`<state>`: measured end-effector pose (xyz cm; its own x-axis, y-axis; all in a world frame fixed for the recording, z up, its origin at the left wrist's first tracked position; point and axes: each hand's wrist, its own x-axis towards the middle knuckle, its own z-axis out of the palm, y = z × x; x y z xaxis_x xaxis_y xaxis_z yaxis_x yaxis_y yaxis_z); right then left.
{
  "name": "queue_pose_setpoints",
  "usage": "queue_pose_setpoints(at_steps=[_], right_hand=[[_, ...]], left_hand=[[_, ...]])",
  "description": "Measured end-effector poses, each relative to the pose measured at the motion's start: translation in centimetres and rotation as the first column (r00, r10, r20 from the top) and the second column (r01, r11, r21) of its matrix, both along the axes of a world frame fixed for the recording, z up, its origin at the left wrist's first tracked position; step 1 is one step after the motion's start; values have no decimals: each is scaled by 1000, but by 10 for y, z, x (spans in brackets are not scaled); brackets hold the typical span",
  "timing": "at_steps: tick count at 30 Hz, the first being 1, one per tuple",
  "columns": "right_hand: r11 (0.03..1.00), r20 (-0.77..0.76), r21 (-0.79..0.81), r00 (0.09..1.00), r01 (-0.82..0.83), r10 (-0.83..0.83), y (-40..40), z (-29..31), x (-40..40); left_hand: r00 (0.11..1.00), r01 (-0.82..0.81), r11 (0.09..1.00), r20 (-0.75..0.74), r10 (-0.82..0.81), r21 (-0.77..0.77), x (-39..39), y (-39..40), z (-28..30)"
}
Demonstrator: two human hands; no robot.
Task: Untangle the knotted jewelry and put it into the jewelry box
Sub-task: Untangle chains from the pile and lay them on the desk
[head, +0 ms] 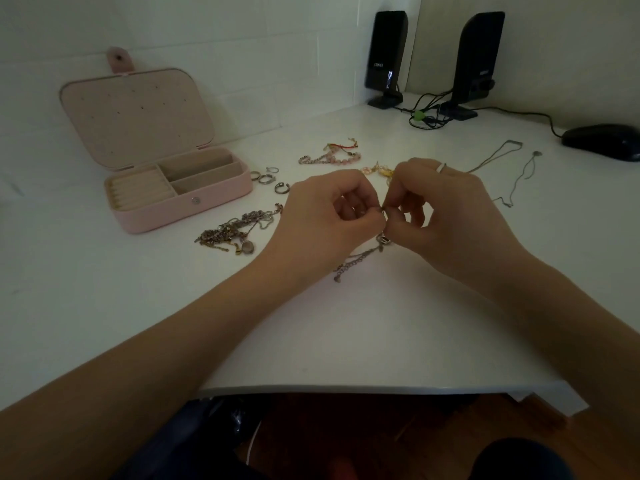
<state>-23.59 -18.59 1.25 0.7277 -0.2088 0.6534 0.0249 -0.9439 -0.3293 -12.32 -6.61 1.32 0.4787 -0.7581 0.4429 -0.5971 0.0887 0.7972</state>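
Note:
My left hand (322, 216) and my right hand (446, 209) meet above the middle of the white desk, and both pinch the top of a thin silver chain (360, 258). The chain hangs down from my fingertips and its loose end trails on the desk toward me. A tangled heap of chains (235, 232) lies left of my left hand. An open pink jewelry box (180, 199) stands at the left, lid up, its compartments showing nothing inside. Several rings (268, 178) lie between the box and my hands.
Beaded bracelets (332, 155) and a gold piece (379, 169) lie beyond my hands. Two thin necklaces (498, 157) are stretched out at the right. Two black speakers (386, 57), their cables and a dark mouse (606, 142) occupy the back right. The desk's front edge (346, 389) is close to me.

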Motion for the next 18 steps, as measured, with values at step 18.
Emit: queue_pose_setpoints(at_steps=[18], right_hand=[[978, -144, 187, 987, 96, -69, -4, 0, -2]], left_hand=[[932, 43, 999, -361, -33, 21, 5, -2, 9]])
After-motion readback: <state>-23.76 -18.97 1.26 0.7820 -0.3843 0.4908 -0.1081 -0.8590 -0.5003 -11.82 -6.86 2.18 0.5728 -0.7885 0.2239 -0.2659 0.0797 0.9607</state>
